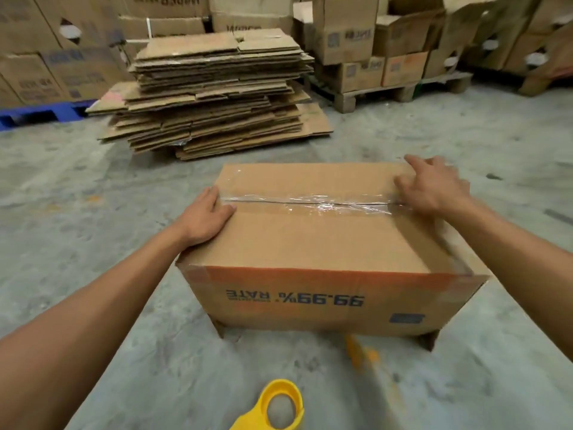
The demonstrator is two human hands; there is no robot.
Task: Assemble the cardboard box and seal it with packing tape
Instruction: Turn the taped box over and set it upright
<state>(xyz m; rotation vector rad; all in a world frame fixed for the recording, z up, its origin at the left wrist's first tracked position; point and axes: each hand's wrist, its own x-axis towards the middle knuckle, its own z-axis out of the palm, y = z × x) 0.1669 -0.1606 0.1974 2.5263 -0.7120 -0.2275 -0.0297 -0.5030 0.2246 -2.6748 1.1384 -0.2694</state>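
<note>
Yellow tape dispenser, at the bottom centre of the frame, lies on the grey concrete floor apart from both hands. Above it, mid-frame, stands the cardboard box, its top flaps closed and its printed front face showing "99.99% RATE" upside down under an orange band. Clear packing tape runs along the centre seam from the left edge to the right edge of the top.

Left hand rests flat on the box's upper left edge, fingers extended and close together, thumb lying on the top beside the tape end, gripping nothing. Right hand presses on the upper right corner of the top, fingers spread and slightly curled over the tape end, enclosing nothing.

Upper centre: a stack of flattened cartons on the floor. Behind it, across the top of the frame, stand stacked boxes on pallets.
</note>
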